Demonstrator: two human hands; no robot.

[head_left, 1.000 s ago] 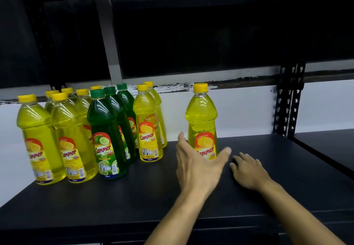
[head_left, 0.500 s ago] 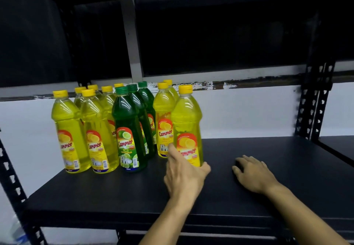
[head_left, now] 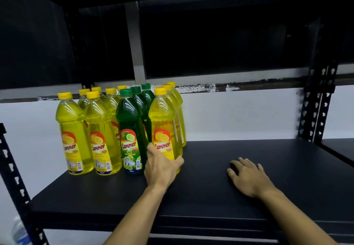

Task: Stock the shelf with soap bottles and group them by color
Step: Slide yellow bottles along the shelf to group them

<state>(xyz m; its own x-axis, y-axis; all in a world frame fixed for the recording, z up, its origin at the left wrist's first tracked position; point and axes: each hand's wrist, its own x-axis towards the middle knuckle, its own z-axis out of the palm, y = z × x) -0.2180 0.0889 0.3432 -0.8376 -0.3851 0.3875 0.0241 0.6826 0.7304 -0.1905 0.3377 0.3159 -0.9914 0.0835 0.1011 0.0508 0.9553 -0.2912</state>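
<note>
Sliding the front yellow bottle [head_left: 165,129] snug against the green bottles [head_left: 132,128] looks like the step in hand, and it is best done low and slowly. The bottle stands upright on the shelf [head_left: 210,197], just right of the front green bottle and touching or nearly touching it. The left hand [head_left: 161,166] is wrapped round the bottle's base, thumb on the side nearest the green bottles and fingers curled round the far side, so this grip is closed on the bottle. A low hold like this is judged to keep a tall, narrow bottle from tipping; a push near the cap would be riskier. The base should be kept flat on the shelf and the label kept facing forward, as it is on the green bottle's other neighbours.

The right hand [head_left: 247,175] lies flat on the shelf, well right of the green bottles, fingers spread and holding nothing.

Since yellow bottles stand on both sides of the green bottles, the grouping by colour is judged unfinished.

The rear bottles behind the green ones are largely hidden, so their count cannot be told. The held bottle's lower label is covered by the hand. Whether the bottle actually touches its green neighbour cannot be made out. Something pale at the lower left, below the shelf, is cut off and blurred.
</note>
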